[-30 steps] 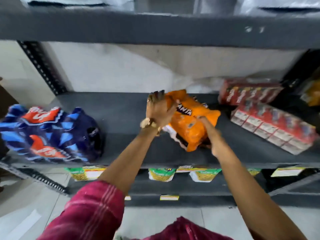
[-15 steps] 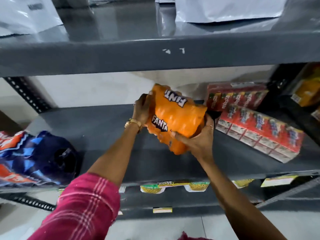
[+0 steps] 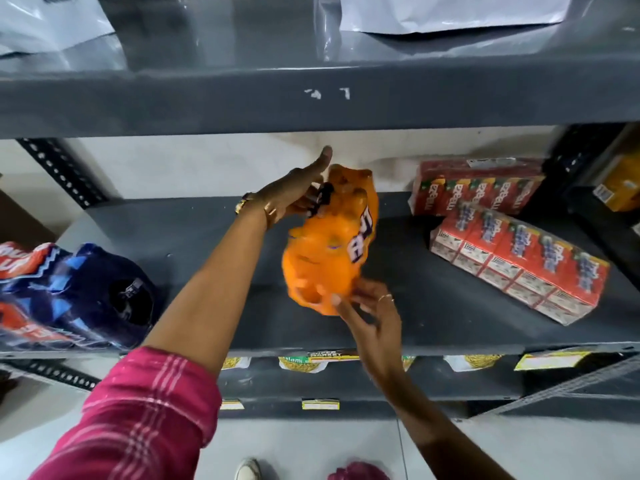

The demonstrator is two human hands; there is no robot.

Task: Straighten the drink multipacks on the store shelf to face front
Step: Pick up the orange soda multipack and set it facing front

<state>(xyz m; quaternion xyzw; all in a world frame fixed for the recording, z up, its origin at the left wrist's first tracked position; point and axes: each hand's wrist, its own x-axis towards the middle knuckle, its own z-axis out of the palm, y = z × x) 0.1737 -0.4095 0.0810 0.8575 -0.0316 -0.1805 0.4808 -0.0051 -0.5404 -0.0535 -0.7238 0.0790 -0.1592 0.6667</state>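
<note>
An orange Fanta multipack (image 3: 325,258) stands tilted in the middle of the grey shelf (image 3: 433,317), its long side running front to back, and it is blurred by motion. My left hand (image 3: 291,192) holds its far upper end, fingers curled by the black caps and thumb pointing up. My right hand (image 3: 370,313) is at the near lower end, fingers spread, with only the fingertips touching the pack. A dark blue multipack (image 3: 69,292) lies askew at the left. A red juice-carton pack (image 3: 519,268) sits diagonally at the right, with a red Maaza pack (image 3: 478,188) behind it.
The upper shelf's edge (image 3: 311,98) hangs low over the packs, with white bags (image 3: 450,12) on top. Snack packets (image 3: 301,363) line the shelf below. Perforated uprights (image 3: 59,171) frame the left side. Yellow cartons (image 3: 620,181) sit on the neighbouring rack at far right.
The orange pack has turned from lying crosswise to pointing front to back. My right hand slid from its right side to its near end and loosened. My left hand moved to the far end.
</note>
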